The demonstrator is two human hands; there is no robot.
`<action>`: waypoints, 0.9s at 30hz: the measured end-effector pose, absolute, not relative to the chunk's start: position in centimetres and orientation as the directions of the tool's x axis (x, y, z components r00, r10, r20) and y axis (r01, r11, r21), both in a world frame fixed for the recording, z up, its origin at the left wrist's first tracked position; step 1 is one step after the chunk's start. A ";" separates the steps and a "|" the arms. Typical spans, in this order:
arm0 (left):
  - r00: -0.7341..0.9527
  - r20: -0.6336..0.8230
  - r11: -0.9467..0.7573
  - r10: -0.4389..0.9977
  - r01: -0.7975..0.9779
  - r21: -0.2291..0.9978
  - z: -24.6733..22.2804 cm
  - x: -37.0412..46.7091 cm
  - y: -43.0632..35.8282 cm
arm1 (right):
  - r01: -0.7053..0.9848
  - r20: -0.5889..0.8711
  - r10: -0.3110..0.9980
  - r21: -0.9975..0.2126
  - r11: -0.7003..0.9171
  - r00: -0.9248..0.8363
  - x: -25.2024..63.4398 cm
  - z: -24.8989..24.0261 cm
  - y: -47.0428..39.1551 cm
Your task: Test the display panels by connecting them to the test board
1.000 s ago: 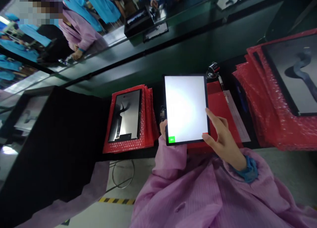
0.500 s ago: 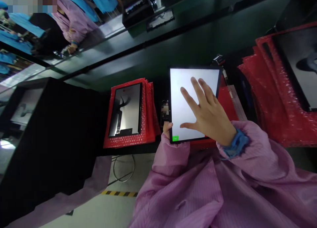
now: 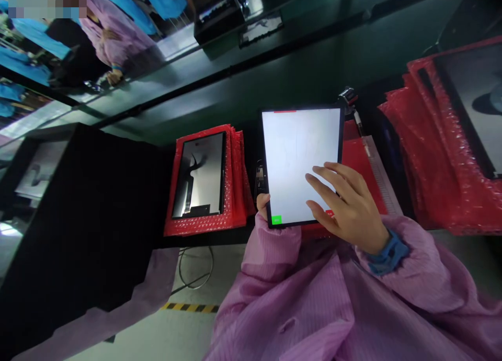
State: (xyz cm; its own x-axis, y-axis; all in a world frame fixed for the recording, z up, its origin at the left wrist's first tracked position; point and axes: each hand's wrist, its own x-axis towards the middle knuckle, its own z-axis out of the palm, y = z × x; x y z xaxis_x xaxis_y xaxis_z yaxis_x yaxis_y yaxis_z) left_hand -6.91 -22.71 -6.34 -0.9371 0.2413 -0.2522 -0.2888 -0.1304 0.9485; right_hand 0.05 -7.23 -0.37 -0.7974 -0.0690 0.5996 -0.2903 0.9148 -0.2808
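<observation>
A tablet [image 3: 292, 151] with a lit white screen is held up in front of me. Its display shows a green box at the lower left, a red patch at the lower right and a red strip along the top. My left hand [image 3: 263, 203] grips its lower left edge, thumb at the front and the other fingers hidden behind. Over the lower right of the screen lies my right hand [image 3: 347, 204], fingers spread; I cannot tell which fingertips touch the glass. A blue band circles the right wrist.
To the left, a display panel [image 3: 200, 175] lies on stacked red bubble bags [image 3: 237, 193]. More red bags [image 3: 425, 157] with another panel [image 3: 476, 99] are at the right. A black box [image 3: 78, 204] stands far left. Co-workers sit beyond the bench.
My right hand has moved down and to the right across the screen, fingers less stretched. The tablet has tilted slightly, and a red strip now shows at its top.
</observation>
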 end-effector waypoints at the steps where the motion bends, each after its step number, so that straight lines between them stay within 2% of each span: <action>1: -0.932 -0.258 -0.158 0.256 -0.303 0.940 -6.1 -6.9 -22.8 | -0.266 0.606 -0.072 -0.237 0.935 -0.792 0.4 -0.5 -7.1; 4: -0.918 -0.258 -0.240 0.301 -0.334 0.911 -6.3 -7.1 -22.9 | -0.195 0.643 -0.033 -0.183 0.964 -0.765 0.9 -0.2 -6.4; 7: -0.919 -0.252 -0.266 0.302 -0.335 0.904 -7.4 -7.4 -23.4 | -0.092 0.703 0.145 -0.287 0.953 -0.696 0.2 1.1 -4.6; 9: -0.921 -0.258 -0.267 0.292 -0.338 0.903 -8.2 -7.7 -23.9 | 0.002 0.683 0.265 -0.360 0.933 -0.681 -0.8 1.9 -2.7; 12: -0.906 -0.284 -0.276 0.314 -0.373 0.886 -8.5 -7.8 -24.5 | 0.063 0.624 0.321 -0.399 0.915 -0.712 -2.8 2.5 0.2; 17: -0.899 -0.285 -0.285 0.332 -0.383 0.878 -7.2 -7.1 -24.7 | 0.060 0.587 0.324 -0.423 0.904 -0.742 -4.4 2.9 1.9; 21: -0.919 -0.294 -0.263 0.264 -0.362 0.894 -6.9 -7.0 -24.3 | 0.026 0.639 0.312 -0.416 0.909 -0.703 -3.3 3.7 0.6; 25: -0.931 -0.254 -0.202 0.262 -0.310 0.929 -7.6 -7.4 -24.1 | -0.202 0.632 0.130 -0.425 0.882 -0.764 -0.5 4.2 -0.5; 27: -0.939 -0.205 -0.034 0.277 -0.222 0.974 -8.0 -7.5 -24.2 | -0.331 0.576 0.006 -0.478 0.813 -0.817 1.2 4.1 -0.5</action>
State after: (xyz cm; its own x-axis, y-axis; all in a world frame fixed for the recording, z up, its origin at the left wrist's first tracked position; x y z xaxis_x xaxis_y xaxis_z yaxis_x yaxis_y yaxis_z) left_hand -7.50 -24.17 -8.05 -0.9389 0.2767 -0.2045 -0.2224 -0.0344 0.9743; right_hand 1.22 -0.51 4.12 -0.8171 0.0062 0.5764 -0.3312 0.8134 -0.4782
